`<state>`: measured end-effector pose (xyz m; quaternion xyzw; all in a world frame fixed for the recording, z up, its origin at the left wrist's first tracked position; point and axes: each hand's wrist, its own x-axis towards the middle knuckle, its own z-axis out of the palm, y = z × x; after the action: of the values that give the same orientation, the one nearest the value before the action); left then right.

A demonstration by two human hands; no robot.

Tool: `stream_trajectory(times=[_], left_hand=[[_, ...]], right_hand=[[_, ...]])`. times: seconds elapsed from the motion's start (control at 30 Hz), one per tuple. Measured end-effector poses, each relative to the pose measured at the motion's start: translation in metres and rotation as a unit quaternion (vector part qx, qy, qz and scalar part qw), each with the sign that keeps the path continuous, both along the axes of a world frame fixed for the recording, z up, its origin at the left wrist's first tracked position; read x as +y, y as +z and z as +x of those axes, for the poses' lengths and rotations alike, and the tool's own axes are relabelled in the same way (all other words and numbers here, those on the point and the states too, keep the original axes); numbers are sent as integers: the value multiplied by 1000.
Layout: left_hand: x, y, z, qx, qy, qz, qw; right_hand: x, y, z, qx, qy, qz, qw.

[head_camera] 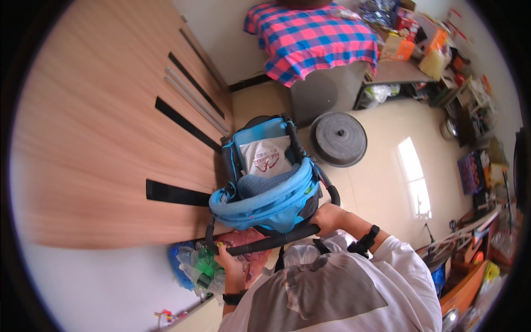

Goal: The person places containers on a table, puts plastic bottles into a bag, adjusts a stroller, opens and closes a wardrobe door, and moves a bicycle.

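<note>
A baby stroller with a folded-back blue canopy [265, 203] stands right in front of me. Its black push handlebar [274, 241] runs across close to my body. My right hand [328, 219] is wrapped around the bar's right end. At the left end my left hand [226, 256] holds the bar near its bend, most of the fingers hidden. A white plastic bag [267, 157] bearing red print lies in the stroller seat, above a blue dotted cushion or cloth [265, 182].
A wooden wardrobe [103, 137] borders the stroller's left. To its right, a lidded grey pot [339, 139] sits on the tiled floor. Ahead is a cabinet under a checked cloth [319, 37]. Plastic bottles [206, 262] are bagged by my left hand. Clutter, including a purple crate [471, 173], lines the right wall.
</note>
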<state>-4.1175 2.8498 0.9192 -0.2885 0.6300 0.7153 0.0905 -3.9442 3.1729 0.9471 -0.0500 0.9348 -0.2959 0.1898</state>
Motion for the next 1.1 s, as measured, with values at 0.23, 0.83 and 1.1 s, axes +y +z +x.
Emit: stream_trajectory(times=[0.23,0.83,1.1], left_hand=[[-5,-6,-11,-65,34,17,997],[1,-9,-2,-40,40,-38,998],[-4,-13,5,5,63,-3,998]], right_hand=[[13,-4,-3,36,-1,-22,999],[0,-11,10,58,-54,-1,997],[-13,-20,22,93,-54,-31,994]])
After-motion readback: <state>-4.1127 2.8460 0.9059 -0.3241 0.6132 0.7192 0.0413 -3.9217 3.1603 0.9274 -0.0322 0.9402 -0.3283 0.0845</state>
